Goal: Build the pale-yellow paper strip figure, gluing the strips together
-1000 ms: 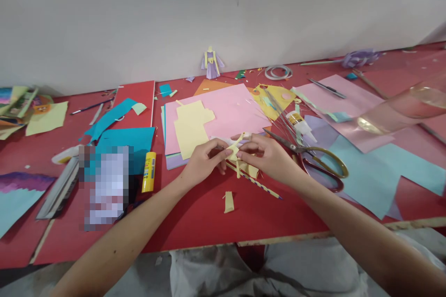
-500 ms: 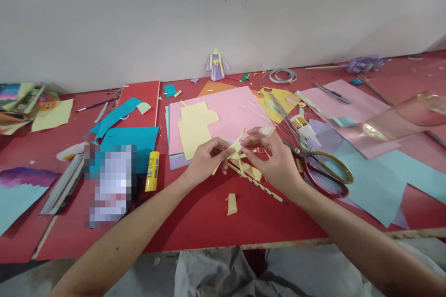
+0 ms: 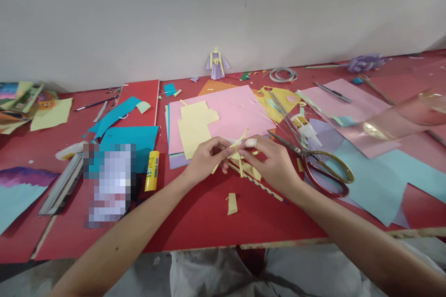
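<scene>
Between both hands, over the red table, is a small piece made of pale yellow paper strips (image 3: 240, 140). My left hand (image 3: 211, 158) pinches it from the left, thumb against fingers. From the right, my right hand (image 3: 270, 158), with a white wrap on one finger, closes thumb and fingertips on the same piece; the fingertips partly hide it. Under the hands lies a paper straw with dark marks (image 3: 266, 189), beside yellow paper scraps. A short folded yellow paper piece (image 3: 232, 203) lies nearer the table's front edge.
Scissors (image 3: 320, 167) and a white glue bottle (image 3: 305, 128) lie right of my hands. A yellow glue stick (image 3: 152, 171) is at the left. Pink paper (image 3: 237, 106) with a yellow cutout (image 3: 195, 125) lies behind. A purple paper dress figure (image 3: 217, 66) leans on the wall.
My right hand's fingers have lowered and closed in on the yellow paper piece. My left hand keeps its pinch in nearly the same place.
</scene>
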A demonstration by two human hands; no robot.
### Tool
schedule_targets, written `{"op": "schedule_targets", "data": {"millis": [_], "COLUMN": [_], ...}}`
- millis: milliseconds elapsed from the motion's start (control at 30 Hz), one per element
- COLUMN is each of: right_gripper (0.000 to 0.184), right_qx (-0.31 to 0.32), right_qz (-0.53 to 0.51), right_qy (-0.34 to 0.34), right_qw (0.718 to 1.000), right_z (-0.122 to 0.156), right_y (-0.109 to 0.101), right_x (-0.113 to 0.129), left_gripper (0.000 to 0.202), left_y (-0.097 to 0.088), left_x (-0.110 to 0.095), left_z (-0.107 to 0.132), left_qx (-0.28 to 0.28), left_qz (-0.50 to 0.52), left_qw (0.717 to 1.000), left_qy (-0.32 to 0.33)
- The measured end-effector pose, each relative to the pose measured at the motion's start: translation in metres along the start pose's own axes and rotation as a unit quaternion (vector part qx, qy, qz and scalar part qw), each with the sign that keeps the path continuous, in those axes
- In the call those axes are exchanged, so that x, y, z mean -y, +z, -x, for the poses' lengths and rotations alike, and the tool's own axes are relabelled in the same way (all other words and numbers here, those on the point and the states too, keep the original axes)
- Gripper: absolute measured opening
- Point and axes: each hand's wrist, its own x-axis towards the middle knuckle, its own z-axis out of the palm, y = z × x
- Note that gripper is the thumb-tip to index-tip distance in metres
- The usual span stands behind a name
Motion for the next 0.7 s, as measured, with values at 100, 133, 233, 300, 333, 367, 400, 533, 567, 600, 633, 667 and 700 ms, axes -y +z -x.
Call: {"op": "schedule_targets", "data": {"millis": [100,133,233,300,333,367,400,533,567,600,633,667,700], "right_gripper": [0.009,0.008,0.007,0.008,0.008,0.008,0.008,0.007,0.006,0.006,0.006,0.007,0.007], "right_qx": [0.007,0.010,0.026,0.040,0.044,0.044,0.040,0.032,0.033,0.034,0.036,0.040,0.044], "right_qz": [-0.031,-0.047,-0.097,-0.119,-0.124,-0.123,-0.118,-0.093,-0.088,-0.084,-0.083,-0.084,-0.088], "right_qy": [0.021,0.031,0.066,0.087,0.095,0.099,0.098,0.082,0.079,0.078,0.078,0.078,0.079], "right_qw": [0.999,0.998,0.993,0.988,0.987,0.987,0.987,0.992,0.992,0.993,0.993,0.993,0.992], "right_z": [0.0001,0.0002,0.0003,0.0000,-0.0002,-0.0004,-0.0005,-0.0001,0.0001,0.0002,0.0003,0.0003,0.0004], "right_y": [-0.0003,-0.0005,-0.0013,-0.0017,-0.0019,-0.0019,-0.0019,-0.0021,-0.0022,-0.0024,-0.0026,-0.0028,-0.0030], "right_x": [0.0001,-0.0002,-0.0016,-0.0022,-0.0022,-0.0021,-0.0019,-0.0007,-0.0004,-0.0001,0.0003,0.0009,0.0015], "left_gripper": [0.024,0.024,0.026,0.029,0.031,0.033,0.034,0.033,0.033,0.033,0.033,0.033,0.033], "left_y": [-0.0008,-0.0008,0.0000,0.0013,0.0021,0.0027,0.0033,0.0040,0.0039,0.0038,0.0037,0.0036,0.0035], "left_x": [0.0012,0.0014,0.0012,0.0005,0.0001,-0.0002,-0.0005,-0.0003,0.0000,0.0003,0.0006,0.0009,0.0013], "left_z": [-0.0002,-0.0002,0.0004,0.0011,0.0016,0.0020,0.0023,0.0032,0.0032,0.0032,0.0032,0.0031,0.0031], "left_qx": [0.006,0.009,0.016,0.018,0.019,0.018,0.017,0.011,0.010,0.009,0.007,0.004,0.000], "left_qz": [0.012,0.015,0.024,0.028,0.029,0.031,0.032,0.028,0.025,0.023,0.022,0.022,0.024], "left_qw": [1.000,1.000,0.999,0.999,0.999,0.999,0.998,0.998,0.998,0.999,0.999,0.999,0.999], "left_qy": [0.006,0.007,0.015,0.023,0.029,0.036,0.042,0.052,0.050,0.047,0.044,0.041,0.039]}}
